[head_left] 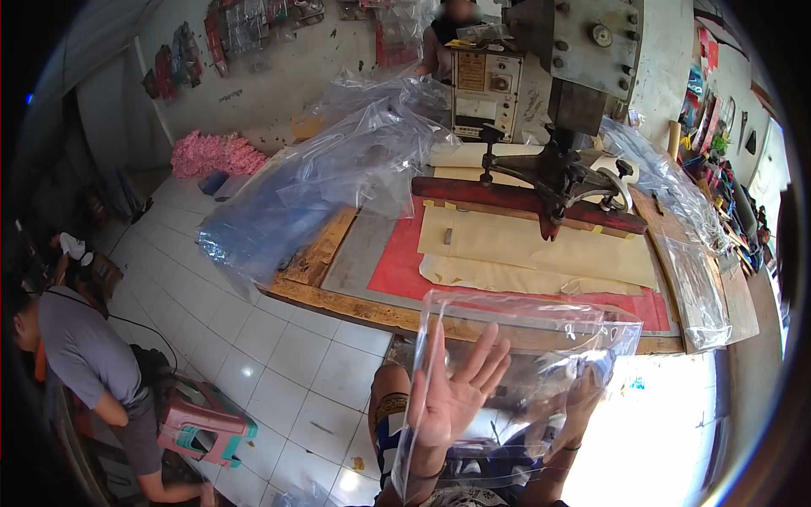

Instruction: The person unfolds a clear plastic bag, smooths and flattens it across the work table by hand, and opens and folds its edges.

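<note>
My left hand (452, 393) is raised with its palm toward me and its fingers spread, seen through a clear plastic sheet (528, 338). Whether the hand is inside a fold of the plastic or only behind it, I cannot tell. On the right, my right hand (587, 384) grips the sheet near its right edge, its fingers partly obscured by glare and creases. The sheet hangs over my lap in front of the workbench. Beyond it, beige sheets (532, 245) lie on a red mat (393, 262) under the press head's dark red bar (507, 198).
Piled clear plastic (338, 160) covers the bench's left side and overhangs its edge. More plastic (693, 287) lies at right. A control box (487, 93) stands behind. One person (93, 346) bends at left near a pink and green stool (207, 422); another (439, 46) is behind the box.
</note>
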`<action>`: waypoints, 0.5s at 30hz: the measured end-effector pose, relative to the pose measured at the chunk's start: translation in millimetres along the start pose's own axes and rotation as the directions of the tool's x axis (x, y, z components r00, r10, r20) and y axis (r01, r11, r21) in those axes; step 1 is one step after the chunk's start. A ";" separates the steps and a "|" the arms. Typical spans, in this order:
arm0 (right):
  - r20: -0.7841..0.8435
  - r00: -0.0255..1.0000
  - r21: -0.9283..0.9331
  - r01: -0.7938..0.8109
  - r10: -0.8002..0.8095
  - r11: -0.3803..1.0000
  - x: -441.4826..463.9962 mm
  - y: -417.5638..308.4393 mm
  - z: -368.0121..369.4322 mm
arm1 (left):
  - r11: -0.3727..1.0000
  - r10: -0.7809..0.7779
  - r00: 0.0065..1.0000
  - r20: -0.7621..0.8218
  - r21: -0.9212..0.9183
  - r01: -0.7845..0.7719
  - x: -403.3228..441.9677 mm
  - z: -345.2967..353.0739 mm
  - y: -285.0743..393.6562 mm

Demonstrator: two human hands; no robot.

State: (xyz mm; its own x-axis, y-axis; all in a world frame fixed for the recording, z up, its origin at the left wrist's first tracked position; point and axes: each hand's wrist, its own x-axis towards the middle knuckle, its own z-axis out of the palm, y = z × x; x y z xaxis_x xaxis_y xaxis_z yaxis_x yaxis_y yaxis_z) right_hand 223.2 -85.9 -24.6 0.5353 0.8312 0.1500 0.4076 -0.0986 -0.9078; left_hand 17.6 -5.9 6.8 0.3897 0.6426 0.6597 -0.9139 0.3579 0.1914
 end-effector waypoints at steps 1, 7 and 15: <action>-0.036 0.997 -0.029 -0.067 0.066 0.997 2.9 16.2 -2.3 | 0.940 -0.011 1.000 -0.015 0.342 0.015 4.2 -4.1 1.7; -0.193 0.978 -0.230 -0.123 0.078 0.965 22.5 29.9 3.1 | -0.421 -0.002 1.000 0.023 0.907 -0.022 42.6 -38.2 16.1; -0.280 0.914 -0.419 0.158 -0.293 0.894 27.4 -9.3 23.5 | -0.673 0.047 0.997 0.055 0.739 -0.009 35.0 -66.4 3.8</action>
State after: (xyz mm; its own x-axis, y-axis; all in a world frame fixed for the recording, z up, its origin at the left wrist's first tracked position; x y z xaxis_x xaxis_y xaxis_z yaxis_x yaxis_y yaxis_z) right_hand 216.7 -49.3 -21.3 0.5773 0.6356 0.5125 0.7591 -0.1864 -0.6238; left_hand 35.4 62.9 -17.6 0.3397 0.6206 0.7067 0.5282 -0.7476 0.4026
